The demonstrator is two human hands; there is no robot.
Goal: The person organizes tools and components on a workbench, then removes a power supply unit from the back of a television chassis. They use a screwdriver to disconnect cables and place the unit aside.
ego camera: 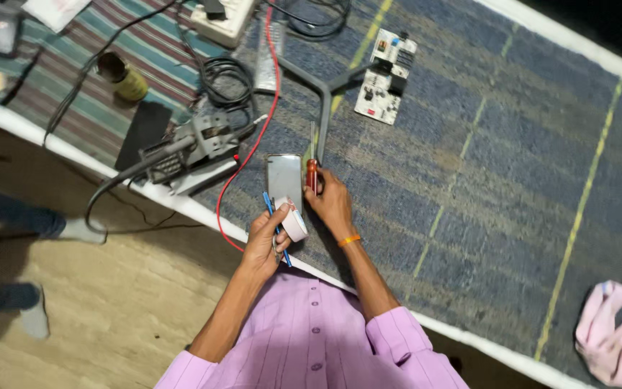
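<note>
Two bare hands meet over a flat, glossy grey rectangular phone (pixel 284 180) lying on the woven blue mat (pixel 498 180). Left hand (pixel 266 239) curls its fingers around a white tape roll (pixel 294 224) and a thin blue pen (pixel 275 220). Right hand (pixel 332 204), just right of the phone, pinches a red-handled screwdriver (pixel 312 173) upright.

Electronics repair workshop: circuit board (pixel 386 75), soldering station (pixel 194 148), cables (pixel 226 78), power strip (pixel 223 20) on cloth-covered bench (pixel 512 166).
</note>
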